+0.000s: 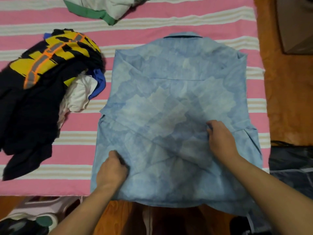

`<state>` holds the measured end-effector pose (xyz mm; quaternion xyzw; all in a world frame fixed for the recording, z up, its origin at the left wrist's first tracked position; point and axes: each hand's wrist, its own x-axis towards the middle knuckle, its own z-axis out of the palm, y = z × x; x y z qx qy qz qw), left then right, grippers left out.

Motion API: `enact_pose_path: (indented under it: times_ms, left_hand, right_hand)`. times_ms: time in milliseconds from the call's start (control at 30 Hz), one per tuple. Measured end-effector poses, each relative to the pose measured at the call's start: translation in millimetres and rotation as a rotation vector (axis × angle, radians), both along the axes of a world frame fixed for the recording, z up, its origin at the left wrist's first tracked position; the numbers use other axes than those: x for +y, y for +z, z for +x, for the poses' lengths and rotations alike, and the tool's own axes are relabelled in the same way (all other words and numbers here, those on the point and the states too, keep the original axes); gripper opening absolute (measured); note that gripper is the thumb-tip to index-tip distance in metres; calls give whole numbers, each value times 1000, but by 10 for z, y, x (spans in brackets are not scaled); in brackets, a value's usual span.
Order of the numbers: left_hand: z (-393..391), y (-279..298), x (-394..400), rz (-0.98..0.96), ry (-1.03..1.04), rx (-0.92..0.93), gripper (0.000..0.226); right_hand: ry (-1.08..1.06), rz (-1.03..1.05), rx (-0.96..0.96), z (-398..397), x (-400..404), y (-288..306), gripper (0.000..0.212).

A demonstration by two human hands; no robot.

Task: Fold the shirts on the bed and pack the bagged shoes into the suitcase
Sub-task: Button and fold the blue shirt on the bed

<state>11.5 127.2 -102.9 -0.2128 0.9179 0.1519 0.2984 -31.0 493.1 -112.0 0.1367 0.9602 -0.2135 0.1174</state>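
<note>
Soft, even indoor light, faint shadows, slight overall blur, wide-angle bending at edges.

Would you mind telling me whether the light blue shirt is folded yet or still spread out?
Partly folded: the light blue shirt lies collar-away on the bed, both sides turned inward, bottom hem overhanging the edge.

A pink bedspread (135, 17) with cream stripes covers the bed. Orange-brown floor (286, 102) runs along its right side, where a brown box (298, 29) stands. White sneakers (33, 212) sit at lower left.
</note>
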Motion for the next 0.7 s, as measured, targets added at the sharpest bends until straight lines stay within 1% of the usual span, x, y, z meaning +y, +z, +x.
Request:
enact_pose_path:
  times_ms: [33, 67, 100, 133, 200, 233, 300, 400, 500, 600, 667, 700]
  left_hand:
    - [-72, 21, 8, -68, -120, 102, 22]
    - [-157, 60, 67, -94, -238, 262, 25]
    - [-245, 116, 189, -82, -346, 422, 28]
    - [-302, 136, 349, -37, -447, 534, 32]
    - [-307, 92, 714, 79, -642, 611, 45]
    - [-269, 18, 878, 107, -744, 609, 51]
    - [-222, -224, 1006, 78, -883, 551, 61]
    - [-317, -643, 779, -11, -877, 464, 67]
    - [-361, -919, 599, -62, -958, 434, 70]
    - [-364, -878, 657, -37, -928, 401, 71]
    - [-348, -730, 652, 9, -891, 365, 70]
    - [-345, -640, 597, 27, -836, 365, 67]
  right_hand:
    - [38, 43, 35, -9, 21, 26, 25]
    - [78, 103, 79, -20, 29, 52, 28]
    - [117, 155, 134, -38, 13, 76, 32]
    - [158, 183, 192, -57, -35, 106, 38]
    - [256, 212, 276, -73, -235, 134, 50]
    - [319, 236, 298, -67, -360, 130, 55]
    - [427, 271, 280, -41, -547, 50, 62]
    - [507, 335, 163, -42, -382, -299, 68]
    - [597, 412, 44, -51, -45, -629, 71]
    - [598, 391, 61, -58, -48, -638, 71]
    - [527, 370, 38, -26, -122, -510, 72]
    - [492, 353, 52, -54, -188, -427, 72]
